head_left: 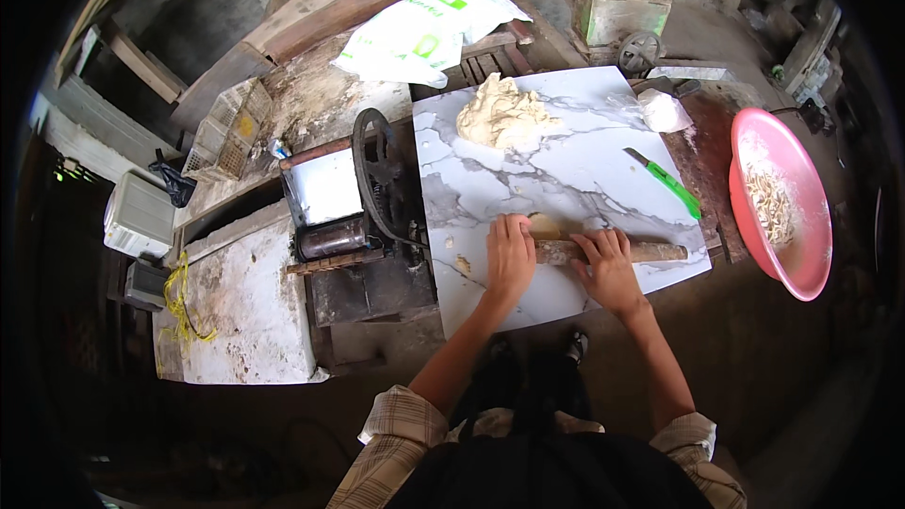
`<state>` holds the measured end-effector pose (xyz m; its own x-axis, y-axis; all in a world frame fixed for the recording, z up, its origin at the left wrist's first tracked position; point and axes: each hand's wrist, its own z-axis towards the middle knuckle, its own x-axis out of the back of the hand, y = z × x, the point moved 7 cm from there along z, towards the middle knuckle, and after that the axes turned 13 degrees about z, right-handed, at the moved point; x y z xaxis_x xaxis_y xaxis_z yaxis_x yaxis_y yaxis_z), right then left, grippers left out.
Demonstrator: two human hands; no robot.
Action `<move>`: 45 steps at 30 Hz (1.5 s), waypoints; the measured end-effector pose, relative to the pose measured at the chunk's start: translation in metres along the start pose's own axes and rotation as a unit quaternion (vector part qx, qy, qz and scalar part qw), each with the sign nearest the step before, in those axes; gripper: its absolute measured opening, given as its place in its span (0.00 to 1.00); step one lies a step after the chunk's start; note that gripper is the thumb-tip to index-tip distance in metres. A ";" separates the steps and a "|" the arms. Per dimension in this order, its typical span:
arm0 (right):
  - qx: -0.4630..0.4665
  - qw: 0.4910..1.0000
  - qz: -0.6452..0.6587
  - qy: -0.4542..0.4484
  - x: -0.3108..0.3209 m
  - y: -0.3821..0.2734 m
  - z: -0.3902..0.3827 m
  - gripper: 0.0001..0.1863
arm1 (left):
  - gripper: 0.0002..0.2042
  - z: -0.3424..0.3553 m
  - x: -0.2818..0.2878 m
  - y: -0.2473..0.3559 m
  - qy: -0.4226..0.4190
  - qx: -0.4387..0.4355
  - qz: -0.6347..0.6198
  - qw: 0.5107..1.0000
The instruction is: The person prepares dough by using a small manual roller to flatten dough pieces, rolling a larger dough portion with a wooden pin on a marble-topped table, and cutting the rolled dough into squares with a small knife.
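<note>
My left hand (509,259) and my right hand (608,269) rest on a wooden rolling pin (650,253), fingers bent over it, near the front of a marble-patterned board (485,302). A flattened piece of pale dough (547,224) shows just beyond the pin, partly hidden by it and my left hand. A large lump of dough (500,113) lies toward the back of the board. A knife with a green handle (674,188) lies to the right, beyond my right hand. Small dough scraps (462,263) are left of my left hand.
A hand-cranked roller machine (325,250) stands left of the board. A pink basin (801,207) of pale strips is at the right, a small white bag (660,111) at the board's back right. Behind are a large white sack (424,28) and a plastic crate (222,132).
</note>
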<state>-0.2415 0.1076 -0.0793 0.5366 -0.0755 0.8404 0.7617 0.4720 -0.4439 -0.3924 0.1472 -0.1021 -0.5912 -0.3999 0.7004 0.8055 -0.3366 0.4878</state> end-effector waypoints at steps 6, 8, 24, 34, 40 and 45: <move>-0.125 0.980 -0.116 0.102 -0.039 0.005 0.028 0.27 | 0.13 0.025 -0.017 -0.003 -0.044 0.076 0.125 0.988; -0.123 0.976 -0.126 0.133 -0.032 0.005 0.049 0.28 | 0.13 0.034 -0.026 -0.010 -0.078 0.104 0.141 0.981; -0.109 0.991 -0.048 0.067 -0.035 0.004 0.035 0.26 | 0.07 0.004 -0.019 0.003 -0.102 0.093 0.119 0.983; -0.077 0.980 -0.123 0.134 -0.029 0.027 0.120 0.30 | 0.09 0.078 -0.048 -0.039 -0.058 0.166 0.157 0.972; -0.080 0.994 -0.051 0.061 -0.038 0.004 0.048 0.24 | 0.08 0.014 -0.019 -0.004 -0.055 0.112 0.063 0.990; -0.092 0.994 -0.048 0.043 -0.042 0.009 0.065 0.24 | 0.08 0.027 -0.017 -0.009 -0.034 0.119 0.078 0.989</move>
<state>-0.2811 0.1716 -0.0987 0.4820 -0.1902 0.8553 0.8595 0.2921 -0.4194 -0.3882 0.1798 -0.1045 -0.4621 -0.3702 0.8058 0.8779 -0.0626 0.4747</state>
